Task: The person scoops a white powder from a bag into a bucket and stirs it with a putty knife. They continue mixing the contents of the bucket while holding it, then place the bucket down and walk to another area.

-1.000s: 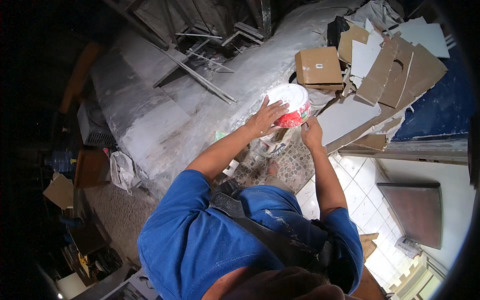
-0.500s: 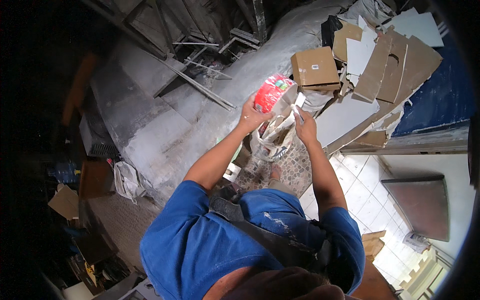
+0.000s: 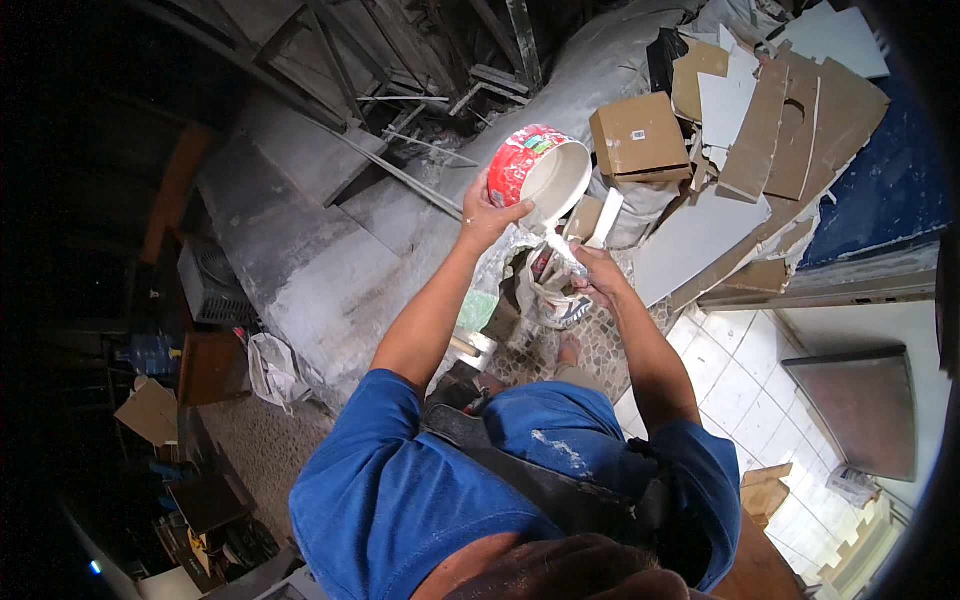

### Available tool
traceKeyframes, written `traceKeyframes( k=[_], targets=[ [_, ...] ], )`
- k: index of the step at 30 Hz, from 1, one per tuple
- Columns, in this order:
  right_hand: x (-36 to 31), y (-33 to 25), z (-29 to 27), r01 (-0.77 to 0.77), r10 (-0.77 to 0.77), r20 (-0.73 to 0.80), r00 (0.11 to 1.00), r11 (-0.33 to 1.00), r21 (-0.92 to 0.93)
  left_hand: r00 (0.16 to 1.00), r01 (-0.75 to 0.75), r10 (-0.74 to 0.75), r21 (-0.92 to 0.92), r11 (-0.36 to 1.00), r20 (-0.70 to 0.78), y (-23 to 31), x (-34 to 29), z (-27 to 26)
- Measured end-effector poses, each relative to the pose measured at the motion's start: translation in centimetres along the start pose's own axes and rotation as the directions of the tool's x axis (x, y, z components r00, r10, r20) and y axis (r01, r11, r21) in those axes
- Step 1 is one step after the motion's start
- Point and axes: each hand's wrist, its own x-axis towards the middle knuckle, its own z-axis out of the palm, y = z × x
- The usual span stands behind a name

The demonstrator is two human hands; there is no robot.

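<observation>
My left hand grips a red and white plastic tub by its wall, the thumb at the rim. The tub is tipped on its side, its whitish inside facing right. My right hand is closed round a narrow tool smeared with white paste, its tip just below the tub's mouth. A flat white strip sticks up beside that hand; I cannot tell whether I hold it too. Under my hands stands an open white sack with scraps in it.
A cardboard box and torn board pieces are piled at the far right. A dusty grey slab stretches left, with long thin rods on it. Near my left forearm sits a white block-like thing with a wooden handle.
The tub has turned so its inside shows more, and my left hand has shifted slightly left. My right hand has moved down and left, and the paste-covered tool now shows clearly.
</observation>
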Motion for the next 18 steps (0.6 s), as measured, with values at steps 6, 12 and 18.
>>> traceKeyframes(
  k=[6, 12, 18],
  targets=[
    [0.9, 0.9, -1.7, 0.060, -0.060, 0.010, 0.998, 0.997, 0.041, 0.998, 0.032, -0.020, 0.220, 0.975, -0.060, -0.5, 1.4, -1.5],
    [1.9, 5.2, -3.9, 0.164, -0.733, -0.023, 0.680, 0.183, -0.969, 0.939, 0.109, -0.141, -0.117, 0.987, -0.315, -1.6, 0.7, -5.8],
    [4.8, 8.7, -6.2, 0.285, -0.805, 0.010, 0.593, 0.198, -0.938, 0.976, 0.126, -0.186, -0.399, 0.908, -0.116, -0.6, -1.7, -7.4]
  ],
)
